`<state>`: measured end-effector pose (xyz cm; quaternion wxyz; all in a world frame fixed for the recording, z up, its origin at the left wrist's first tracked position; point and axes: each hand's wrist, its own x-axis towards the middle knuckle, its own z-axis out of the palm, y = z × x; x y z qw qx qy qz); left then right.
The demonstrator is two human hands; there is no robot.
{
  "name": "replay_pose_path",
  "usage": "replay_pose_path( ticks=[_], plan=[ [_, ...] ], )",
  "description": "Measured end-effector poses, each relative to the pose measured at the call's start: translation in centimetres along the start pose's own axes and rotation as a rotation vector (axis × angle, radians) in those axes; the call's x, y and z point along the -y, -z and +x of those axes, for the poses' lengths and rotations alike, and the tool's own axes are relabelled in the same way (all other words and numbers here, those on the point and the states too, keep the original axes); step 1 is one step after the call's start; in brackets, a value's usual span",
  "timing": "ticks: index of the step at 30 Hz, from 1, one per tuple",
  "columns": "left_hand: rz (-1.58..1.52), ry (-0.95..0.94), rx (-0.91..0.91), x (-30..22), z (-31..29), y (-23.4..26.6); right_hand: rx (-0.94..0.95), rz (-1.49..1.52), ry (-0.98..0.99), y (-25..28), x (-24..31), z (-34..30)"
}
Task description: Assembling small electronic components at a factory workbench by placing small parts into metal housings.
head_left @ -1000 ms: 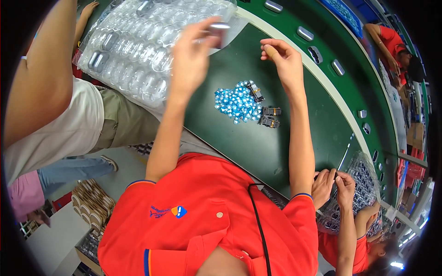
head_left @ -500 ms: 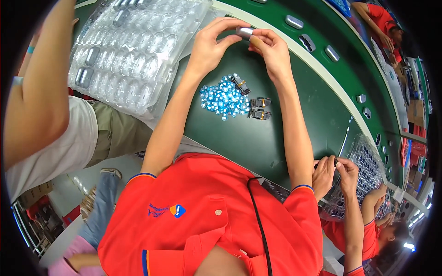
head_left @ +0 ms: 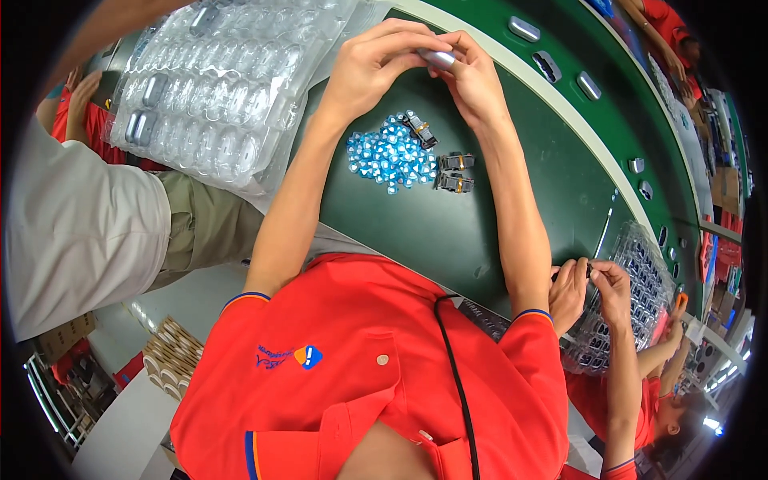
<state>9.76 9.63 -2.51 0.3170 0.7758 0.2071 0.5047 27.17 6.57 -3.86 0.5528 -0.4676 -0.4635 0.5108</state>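
A small rounded grey casing (head_left: 437,58) is held up between my two hands above the far part of the green table (head_left: 384,240). My left hand (head_left: 370,68) pinches it from the left with its fingertips. Closed on its other side is my right hand (head_left: 474,80), the thumb pressed against the casing. Nearer to me, between my forearms, lies a pile of small blue-and-white pieces (head_left: 390,156). Several small black parts with orange-brown bands (head_left: 456,183) rest along the right side of that pile.
Stacked clear plastic trays (head_left: 216,104) stand at the left, with a few grey casings in them. Beyond a pale curved rim, a green belt carries grey casings (head_left: 524,29). At right, a co-worker's hands (head_left: 572,292) work beside another clear tray (head_left: 632,296). Another person stands at left.
The grey casing has tilted and shifted slightly right, with my fingers closing further over it. The belt's casings have moved a little. The person at left has shifted an arm upward.
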Motion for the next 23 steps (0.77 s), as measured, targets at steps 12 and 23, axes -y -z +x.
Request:
replay_pose_path(
  ticks=[12,23],
  plan=[
    [0.076,-0.003,0.11,-1.1,1.5,1.5,-0.041,-0.378,0.092,-0.5,0.4,0.2],
    [0.021,0.191,-0.049,0.7,4.1,4.5,-0.203,-1.279,0.395,1.7,2.6,20.8]
  ],
)
